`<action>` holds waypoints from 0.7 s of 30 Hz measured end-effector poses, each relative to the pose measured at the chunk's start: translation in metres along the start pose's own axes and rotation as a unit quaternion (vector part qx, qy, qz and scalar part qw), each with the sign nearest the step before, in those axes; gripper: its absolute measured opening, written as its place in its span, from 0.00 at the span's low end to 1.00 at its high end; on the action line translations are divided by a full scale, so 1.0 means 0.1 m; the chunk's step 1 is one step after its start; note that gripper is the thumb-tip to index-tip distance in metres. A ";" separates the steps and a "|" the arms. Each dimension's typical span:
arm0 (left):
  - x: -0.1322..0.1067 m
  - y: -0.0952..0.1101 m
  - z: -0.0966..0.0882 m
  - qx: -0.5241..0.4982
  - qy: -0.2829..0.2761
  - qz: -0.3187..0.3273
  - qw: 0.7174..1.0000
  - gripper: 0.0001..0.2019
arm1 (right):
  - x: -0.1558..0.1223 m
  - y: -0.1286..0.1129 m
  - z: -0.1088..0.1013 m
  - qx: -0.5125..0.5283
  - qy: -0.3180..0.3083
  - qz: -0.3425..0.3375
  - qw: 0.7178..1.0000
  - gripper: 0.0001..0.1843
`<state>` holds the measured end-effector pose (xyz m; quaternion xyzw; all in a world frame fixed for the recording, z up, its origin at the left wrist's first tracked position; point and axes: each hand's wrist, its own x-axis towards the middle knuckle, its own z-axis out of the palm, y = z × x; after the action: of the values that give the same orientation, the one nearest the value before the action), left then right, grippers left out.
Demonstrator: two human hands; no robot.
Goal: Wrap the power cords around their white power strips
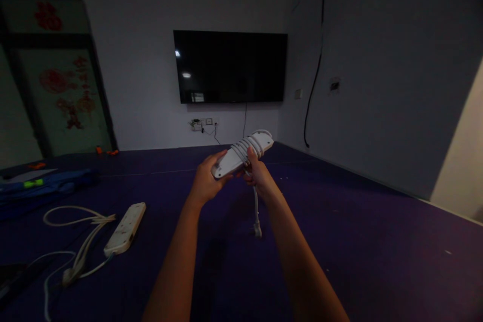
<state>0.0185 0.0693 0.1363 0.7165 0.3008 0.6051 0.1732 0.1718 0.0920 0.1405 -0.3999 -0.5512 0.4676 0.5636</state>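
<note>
A white power strip (229,162) is held up in front of me, tilted with its right end higher. Its cord (247,148) is wound several times around the middle and right part of the body. My left hand (207,178) grips the lower left end. My right hand (259,175) is closed on the wound cord, its thumb pressed over the coils. Below the right hand the loose cord end hangs down with its plug (257,230). Some of the fingers are hidden behind the strip.
On the purple floor (362,241) at the left lies another white power strip (126,229) with a looped, bundled cord (88,241). Blue cloth (71,181) lies farther back. A television (231,67) hangs on the far wall, and a black cable (316,78) dangles along the right wall.
</note>
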 end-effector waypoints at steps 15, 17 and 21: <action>0.00 0.00 -0.14 -0.212 -0.022 -0.178 0.961 0.35 | -0.08 -0.06 0.01 0.012 0.020 -0.022 0.999 0.32; 0.01 -0.01 -0.16 -0.278 -0.043 -0.241 0.929 0.31 | -0.09 -0.07 0.00 0.019 0.013 -0.030 0.999 0.32; 0.04 -0.02 -0.20 -0.392 -0.107 -0.341 0.848 0.32 | -0.09 -0.07 0.01 0.005 0.009 -0.056 0.998 0.34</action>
<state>-0.0011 0.0712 0.1421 0.5019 0.2435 0.4955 0.6658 0.1721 0.0813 0.1453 -0.3697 -0.5652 0.4350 0.5956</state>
